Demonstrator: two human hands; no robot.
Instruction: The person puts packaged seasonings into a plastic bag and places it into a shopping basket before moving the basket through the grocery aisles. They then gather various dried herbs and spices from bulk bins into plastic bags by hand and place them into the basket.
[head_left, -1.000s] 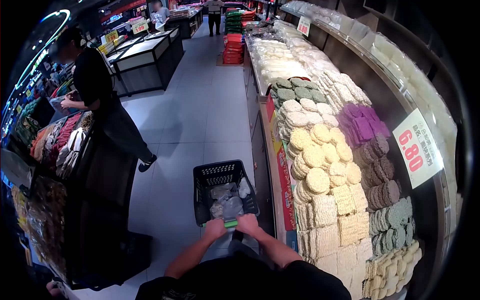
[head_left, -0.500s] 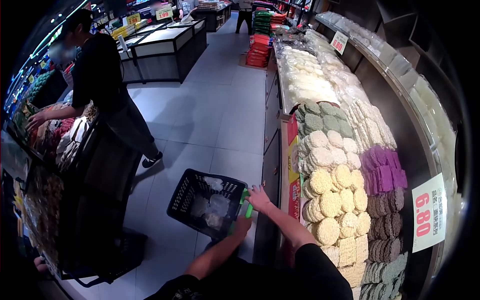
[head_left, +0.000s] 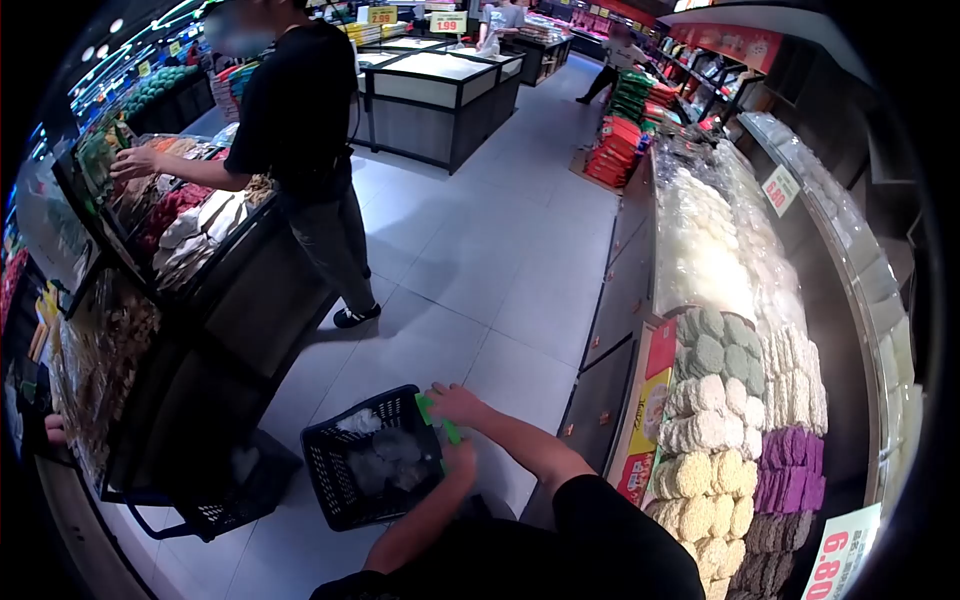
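Observation:
A dark shopping basket (head_left: pixel 325 470) with slotted walls stands low in front of me, slightly tilted in view. Several clear plastic bags (head_left: pixel 385 455) lie in it; what they hold is hard to make out. On the basket's near right side is a bright green handle (head_left: pixel 436 420). My right hand (head_left: pixel 455 405) grips the handle's far end, fingers over it. Lower down, my left hand (head_left: pixel 460 462) is closed around the near end, its fingers partly hidden.
On my right runs a shelf of stacked noodle cakes (head_left: pixel 705 480) with a price sign (head_left: pixel 842 555). A person in black (head_left: pixel 300 110) reaches into a dried-goods stand (head_left: pixel 200 225) at left. Another basket (head_left: pixel 235 500) sits on the floor by it. Tiled aisle (head_left: pixel 470 250) leads ahead to counters.
My view has swung left, so the shelf and the person now lie further right in it. Both hands keep hold of the handle; the basket appears slightly further left and lower.

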